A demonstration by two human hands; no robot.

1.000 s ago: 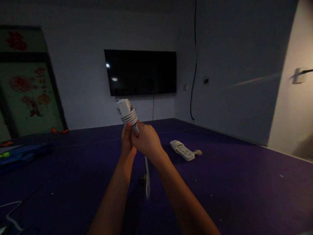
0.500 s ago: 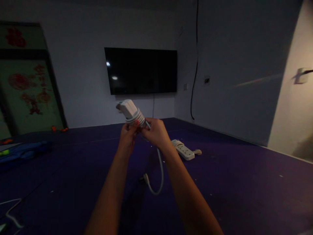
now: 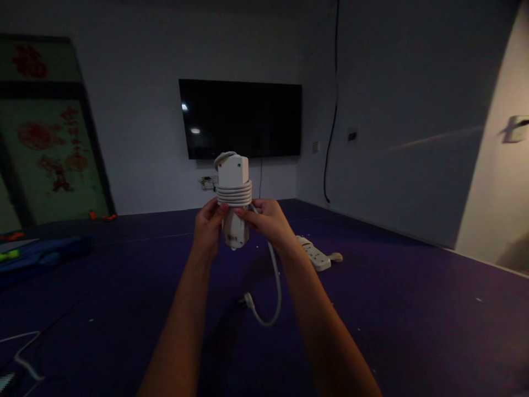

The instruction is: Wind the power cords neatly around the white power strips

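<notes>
I hold a white power strip (image 3: 233,171) upright in front of me, its white cord wound in several turns around its middle. My left hand (image 3: 207,229) grips the strip's left side. My right hand (image 3: 266,221) pinches the cord (image 3: 276,281) where it leaves the coil. The loose end of the cord hangs down in a loop and ends in a plug (image 3: 247,300) near the purple floor.
A second white power strip (image 3: 313,252) lies on the purple floor (image 3: 413,309) behind my right hand. A dark TV (image 3: 241,118) hangs on the far wall. Blue items (image 3: 37,253) lie at the left, and a thin white cable (image 3: 22,358) at bottom left.
The power strip has turned from tilted to upright and faces me. My right hand has moved from in front of the strip to its right side, and the hanging cord swung into a loop.
</notes>
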